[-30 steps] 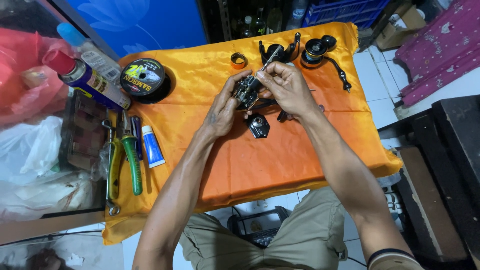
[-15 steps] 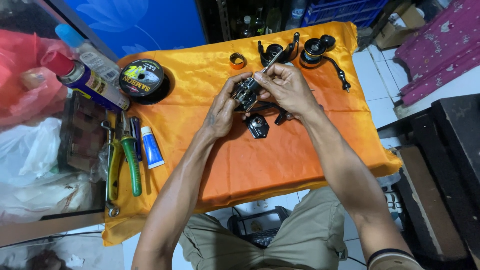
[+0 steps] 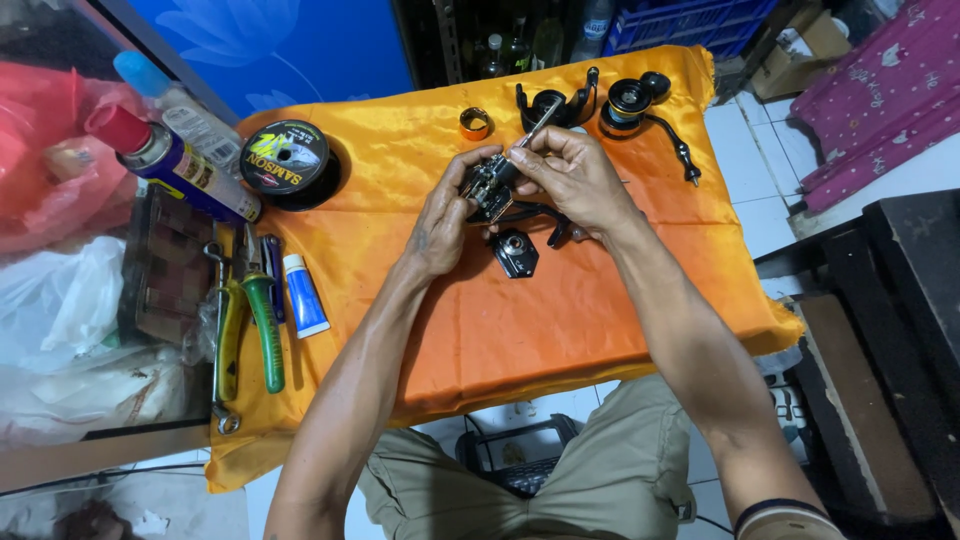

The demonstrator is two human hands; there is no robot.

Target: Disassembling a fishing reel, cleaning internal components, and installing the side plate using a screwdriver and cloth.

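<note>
1. The small black metal fishing reel body [image 3: 488, 188] sits up off the shiny orange satin cloth [image 3: 560, 330], roughly over the middle of the table's far half, pinched between both hands.
2. My left hand [image 3: 445, 215] is clamped around the reel body from its near-left side, fingers curled over the top, thumb underneath as far as I can tell.
3. My right hand [image 3: 575, 175] is closed on a thin silver metal tool [image 3: 538, 122], looks like a small screwdriver, its tip angled down into the reel's open side. The two hands are practically touching each other.
4. To do this bit well, I reckon the left grip should stay dead steady and the tool kept in line with whatever it's seated in, light pressure, so nothing slips or pops out onto the cloth.
5. Just below the hands lies a small black side plate with a round silver bearing [image 3: 514, 252], flat on the cloth.
6. Further back: a little orange-and-gold ring [image 3: 474, 123], a black rotor with bail arm [image 3: 556, 103], and a black spool with a crank handle [image 3: 645, 112].
7. Off to the left: a round spool of fishing line [image 3: 287, 160], a blue spray can with a red cap [image 3: 170, 162], a small blue-and-white tube [image 3: 303, 294], and green-handled pliers [image 3: 262, 320].
</note>
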